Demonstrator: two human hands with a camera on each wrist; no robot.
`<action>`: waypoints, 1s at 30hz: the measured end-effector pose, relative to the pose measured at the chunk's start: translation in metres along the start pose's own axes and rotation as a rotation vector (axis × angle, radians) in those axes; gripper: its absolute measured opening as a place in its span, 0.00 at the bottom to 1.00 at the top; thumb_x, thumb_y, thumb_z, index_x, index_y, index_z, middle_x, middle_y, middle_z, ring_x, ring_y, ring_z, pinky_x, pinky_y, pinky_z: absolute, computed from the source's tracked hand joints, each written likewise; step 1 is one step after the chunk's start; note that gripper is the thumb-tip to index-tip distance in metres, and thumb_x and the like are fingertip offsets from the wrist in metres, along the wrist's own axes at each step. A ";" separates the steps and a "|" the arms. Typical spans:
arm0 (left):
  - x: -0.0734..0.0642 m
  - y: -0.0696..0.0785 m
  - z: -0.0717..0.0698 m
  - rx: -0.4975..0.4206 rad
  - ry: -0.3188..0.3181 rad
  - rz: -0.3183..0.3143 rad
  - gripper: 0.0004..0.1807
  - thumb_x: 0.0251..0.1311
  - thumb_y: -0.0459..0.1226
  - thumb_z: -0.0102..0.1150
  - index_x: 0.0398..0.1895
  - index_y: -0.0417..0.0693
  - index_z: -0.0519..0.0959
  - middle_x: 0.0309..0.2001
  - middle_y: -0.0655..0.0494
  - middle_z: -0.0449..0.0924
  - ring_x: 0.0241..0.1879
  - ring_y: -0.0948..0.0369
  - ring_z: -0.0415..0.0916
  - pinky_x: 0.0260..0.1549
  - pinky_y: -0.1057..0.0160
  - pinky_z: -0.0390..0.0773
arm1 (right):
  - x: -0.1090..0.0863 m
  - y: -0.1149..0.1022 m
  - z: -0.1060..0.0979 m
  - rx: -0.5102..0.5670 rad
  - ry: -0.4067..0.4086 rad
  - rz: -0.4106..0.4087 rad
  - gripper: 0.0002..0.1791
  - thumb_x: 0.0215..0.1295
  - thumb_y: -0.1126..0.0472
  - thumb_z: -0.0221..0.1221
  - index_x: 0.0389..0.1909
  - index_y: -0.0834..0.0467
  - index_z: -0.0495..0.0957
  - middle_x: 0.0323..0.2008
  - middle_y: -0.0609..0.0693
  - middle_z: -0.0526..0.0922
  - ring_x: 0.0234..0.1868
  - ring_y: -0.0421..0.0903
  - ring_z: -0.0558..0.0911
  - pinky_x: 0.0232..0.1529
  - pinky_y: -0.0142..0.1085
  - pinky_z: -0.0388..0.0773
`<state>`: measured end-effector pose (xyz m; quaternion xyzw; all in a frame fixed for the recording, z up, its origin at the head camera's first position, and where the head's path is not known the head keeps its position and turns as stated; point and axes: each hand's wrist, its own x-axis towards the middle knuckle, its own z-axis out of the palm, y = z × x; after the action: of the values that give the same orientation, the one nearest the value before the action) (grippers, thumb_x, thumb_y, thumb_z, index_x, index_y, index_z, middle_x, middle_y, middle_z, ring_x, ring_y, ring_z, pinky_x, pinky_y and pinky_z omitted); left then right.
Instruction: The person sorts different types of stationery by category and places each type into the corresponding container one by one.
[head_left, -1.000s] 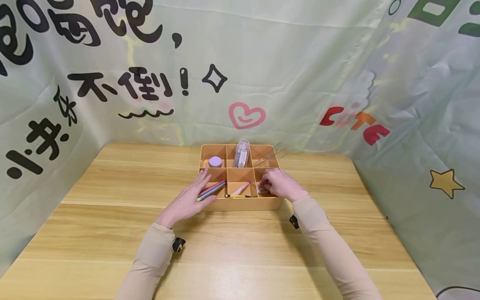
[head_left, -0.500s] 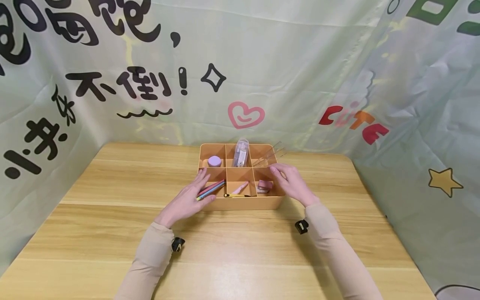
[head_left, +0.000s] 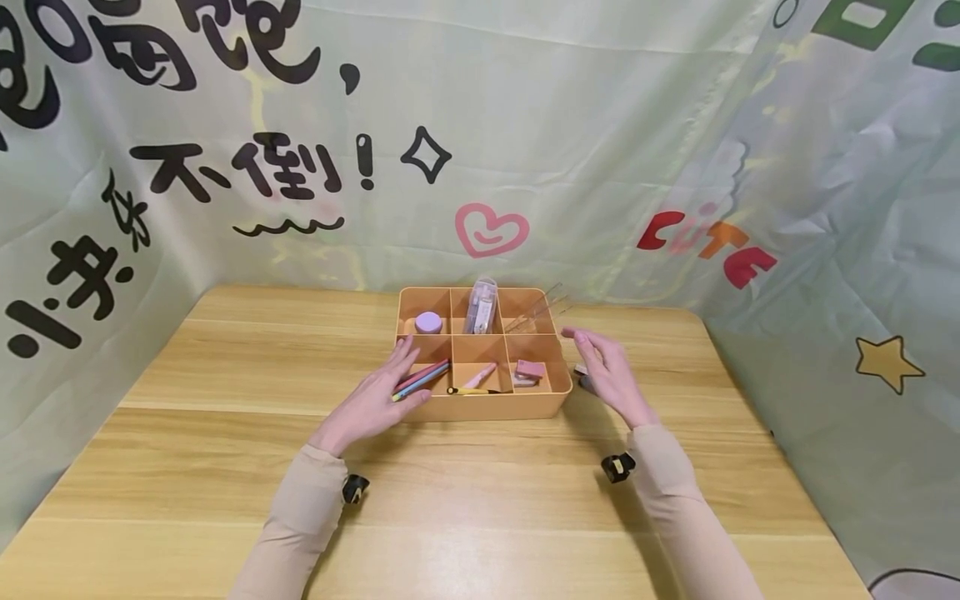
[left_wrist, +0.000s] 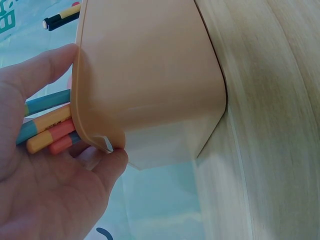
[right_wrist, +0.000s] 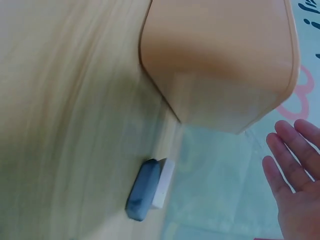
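A tan six-compartment organizer box (head_left: 495,407) sits on the table. My left hand (head_left: 375,396) rests at its front left corner, its fingers touching the rim beside several colored pens (head_left: 422,381). My right hand (head_left: 609,377) is apart from the box on its right, fingers extended, holding nothing. Below it on the table lie a dark blue-grey oblong object (right_wrist: 143,191) and a white block (right_wrist: 163,184), mostly hidden in the head view. Pink and whitish small blocks (head_left: 529,371) lie in the front right compartment. The front middle one holds a pink pen (head_left: 482,376) and a yellow-and-black pen (head_left: 472,391).
The back row holds a round purple-lidded item (head_left: 428,322), a clear purple-tinted case (head_left: 482,306) and thin transparent strips (head_left: 536,308) leaning out to the right. A printed cloth (head_left: 585,150) hangs behind the wooden table (head_left: 480,508).
My right hand has left the front right compartment and moved right, beyond the box wall. The pink block there has come into sight. My left hand stays where it was.
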<state>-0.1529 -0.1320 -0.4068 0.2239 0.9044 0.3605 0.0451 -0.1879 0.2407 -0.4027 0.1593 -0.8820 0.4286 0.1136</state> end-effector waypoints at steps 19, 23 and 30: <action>0.000 -0.001 0.001 0.009 0.014 0.008 0.43 0.70 0.46 0.58 0.79 0.37 0.52 0.82 0.44 0.36 0.82 0.44 0.38 0.76 0.36 0.51 | -0.018 0.024 -0.017 -0.135 -0.084 0.154 0.25 0.80 0.55 0.48 0.67 0.69 0.71 0.66 0.69 0.74 0.66 0.69 0.73 0.64 0.63 0.72; 0.000 -0.001 0.002 0.015 0.016 0.011 0.42 0.70 0.46 0.58 0.79 0.37 0.52 0.82 0.43 0.36 0.81 0.43 0.38 0.75 0.35 0.50 | -0.020 0.026 -0.020 -0.171 -0.099 0.175 0.25 0.78 0.57 0.50 0.67 0.70 0.70 0.66 0.69 0.74 0.68 0.70 0.71 0.66 0.63 0.70; 0.000 -0.001 0.002 0.012 0.013 0.009 0.42 0.70 0.46 0.58 0.79 0.37 0.52 0.82 0.44 0.36 0.82 0.44 0.37 0.76 0.36 0.50 | -0.021 0.035 -0.021 -0.236 -0.117 0.198 0.23 0.74 0.61 0.54 0.63 0.72 0.73 0.62 0.71 0.77 0.63 0.72 0.75 0.66 0.62 0.71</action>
<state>-0.1532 -0.1312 -0.4087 0.2259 0.9058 0.3565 0.0362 -0.1808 0.2815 -0.4223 0.0818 -0.9428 0.3210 0.0371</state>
